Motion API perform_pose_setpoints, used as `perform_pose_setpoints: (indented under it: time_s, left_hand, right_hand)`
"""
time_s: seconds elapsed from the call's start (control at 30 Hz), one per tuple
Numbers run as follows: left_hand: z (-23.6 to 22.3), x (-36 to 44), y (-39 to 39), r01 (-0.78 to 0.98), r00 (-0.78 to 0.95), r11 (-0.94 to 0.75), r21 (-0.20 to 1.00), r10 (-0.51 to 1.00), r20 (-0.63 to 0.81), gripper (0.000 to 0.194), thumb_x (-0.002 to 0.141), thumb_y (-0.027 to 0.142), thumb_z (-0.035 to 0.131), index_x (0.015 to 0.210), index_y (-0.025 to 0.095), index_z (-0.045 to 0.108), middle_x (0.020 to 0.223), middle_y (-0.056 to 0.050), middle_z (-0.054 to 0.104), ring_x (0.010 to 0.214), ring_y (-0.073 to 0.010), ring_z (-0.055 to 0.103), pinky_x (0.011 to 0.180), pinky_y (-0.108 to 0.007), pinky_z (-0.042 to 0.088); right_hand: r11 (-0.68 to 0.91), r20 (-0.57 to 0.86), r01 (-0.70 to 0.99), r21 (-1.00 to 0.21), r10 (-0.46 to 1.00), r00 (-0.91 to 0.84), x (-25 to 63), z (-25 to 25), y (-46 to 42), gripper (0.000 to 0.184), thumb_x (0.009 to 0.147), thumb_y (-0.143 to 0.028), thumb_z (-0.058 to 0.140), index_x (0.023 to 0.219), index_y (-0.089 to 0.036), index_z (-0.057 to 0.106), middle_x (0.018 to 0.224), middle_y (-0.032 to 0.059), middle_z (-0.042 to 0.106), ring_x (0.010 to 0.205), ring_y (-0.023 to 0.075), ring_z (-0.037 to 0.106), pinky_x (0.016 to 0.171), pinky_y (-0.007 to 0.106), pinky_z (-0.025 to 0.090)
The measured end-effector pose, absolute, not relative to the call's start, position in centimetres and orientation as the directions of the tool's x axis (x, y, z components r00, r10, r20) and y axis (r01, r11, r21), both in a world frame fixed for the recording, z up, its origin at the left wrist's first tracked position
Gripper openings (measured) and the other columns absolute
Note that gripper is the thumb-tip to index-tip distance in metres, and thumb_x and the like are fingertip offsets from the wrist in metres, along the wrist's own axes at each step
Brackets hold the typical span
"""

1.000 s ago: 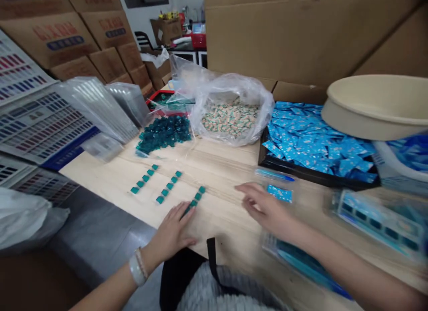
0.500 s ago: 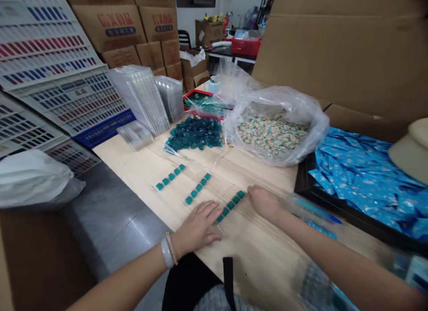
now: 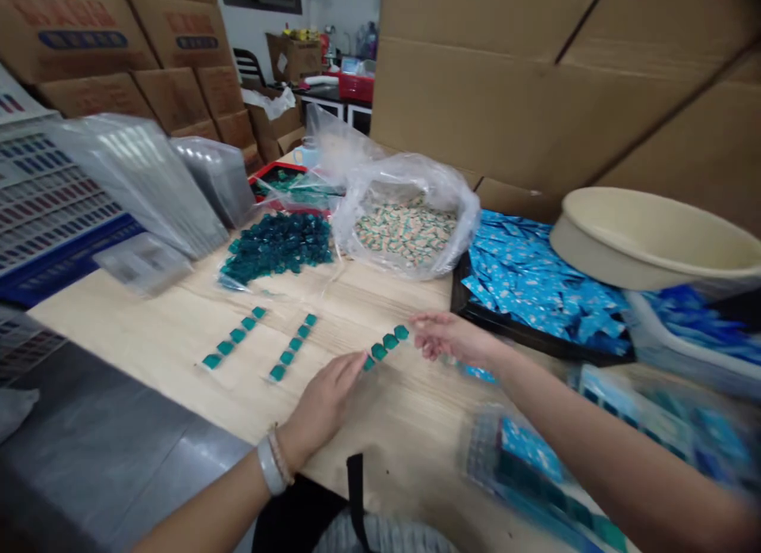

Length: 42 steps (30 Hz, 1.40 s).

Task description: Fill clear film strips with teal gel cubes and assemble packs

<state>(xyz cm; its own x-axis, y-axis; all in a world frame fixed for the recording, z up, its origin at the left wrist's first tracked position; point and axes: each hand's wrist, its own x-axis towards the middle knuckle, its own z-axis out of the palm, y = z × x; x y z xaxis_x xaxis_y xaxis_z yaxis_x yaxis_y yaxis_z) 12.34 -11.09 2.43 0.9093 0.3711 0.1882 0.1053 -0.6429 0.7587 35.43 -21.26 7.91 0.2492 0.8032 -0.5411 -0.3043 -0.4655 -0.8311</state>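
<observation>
At the left of the light wood surface (image 3: 148, 339) we have a stack of clear plastic trays (image 3: 143, 181), and beyond them a heap of teal pods (image 3: 277, 248) on a plastic sheet. Two short rows of the same pods (image 3: 229, 339) lie in front of the heap. Our left hand (image 3: 324, 402) is open and flat, holding nothing, its fingertips at the near end of a third row (image 3: 384, 345). Our right hand (image 3: 452, 339) is loosely curled at that row's far end, apparently empty. Further right sit a clear bag of pale packets (image 3: 404, 220), a black tray (image 3: 511, 339) of blue sachets, and a beige basin (image 3: 654, 236).
</observation>
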Motion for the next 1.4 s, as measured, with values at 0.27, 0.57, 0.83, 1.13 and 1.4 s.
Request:
perform_pose_setpoints:
  time_s: [0.27,0.57,0.83,1.13,1.4]
  left_hand:
    - [10.2,26.1,-13.5,0.192,0.967,0.150,0.970,0.137,-0.213,0.033,0.076,0.018,0.046,0.108,0.017,0.042,0.097,-0.006,0.056,0.078,-0.0149,0.060,0.071,-0.033,0.048]
    - [6.9,31.0,-15.3,0.193,0.955,-0.067,0.979,0.242,-0.172,0.030,0.073,0.024,0.051,0.100,0.012,0.047,0.084,-0.004,0.054,0.068,-0.0123,0.055,0.062,-0.028,0.048]
    - [3.1,29.5,-13.5,-0.362,0.930,-0.809,0.463,-0.351,0.112,0.034,0.081,0.012,0.038,0.114,0.018,0.046,0.127,-0.009,0.042,0.121,-0.0203,0.031,0.101,-0.038,0.023]
    - [2.7,21.8,-13.4,-0.127,0.992,-0.983,0.130,-0.126,0.014,0.028,0.085,0.022,0.036,0.110,0.019,0.050,0.093,-0.007,0.059,0.092,-0.0207,0.049,0.081,-0.037,0.036]
    - [3.6,20.4,-15.2,0.361,0.883,-0.697,0.619,0.469,0.013,0.036,0.081,0.039,0.043,0.101,0.013,0.056,0.090,-0.012,0.062,0.085,-0.0226,0.056,0.077,-0.037,0.041]
  right_hand:
    - [-0.402,-0.274,0.042,-0.915,0.694,0.666,42.6,13.6,-32.4,0.022,0.061,-0.035,0.068,0.068,-0.015,0.061,0.043,-0.0079,0.042,0.040,0.0036,0.032,0.041,0.017,0.025]
    - [-0.217,-0.283,-0.195,-0.957,0.525,0.803,43.4,8.5,-35.5,0.030,0.054,-0.041,0.070,0.063,-0.018,0.053,0.054,-0.0041,0.053,0.048,0.0079,0.046,0.051,0.022,0.038]
    - [-0.087,-0.246,-0.234,-0.968,0.498,0.831,46.1,9.1,-38.2,0.021,0.060,-0.035,0.069,0.066,-0.020,0.056,0.067,-0.0020,0.061,0.057,0.0091,0.053,0.055,0.022,0.042]
    - [-0.056,-0.325,-0.345,-0.937,0.504,0.800,44.3,9.7,-38.4,0.016,0.061,-0.030,0.070,0.064,-0.021,0.057,0.066,-0.0025,0.061,0.057,0.0087,0.053,0.053,0.019,0.044]
    - [0.127,-0.342,-0.443,-0.887,0.465,0.817,38.5,10.2,-34.3,0.017,0.056,-0.028,0.072,0.065,-0.021,0.059,0.064,-0.0039,0.059,0.055,0.0085,0.054,0.061,0.026,0.049]
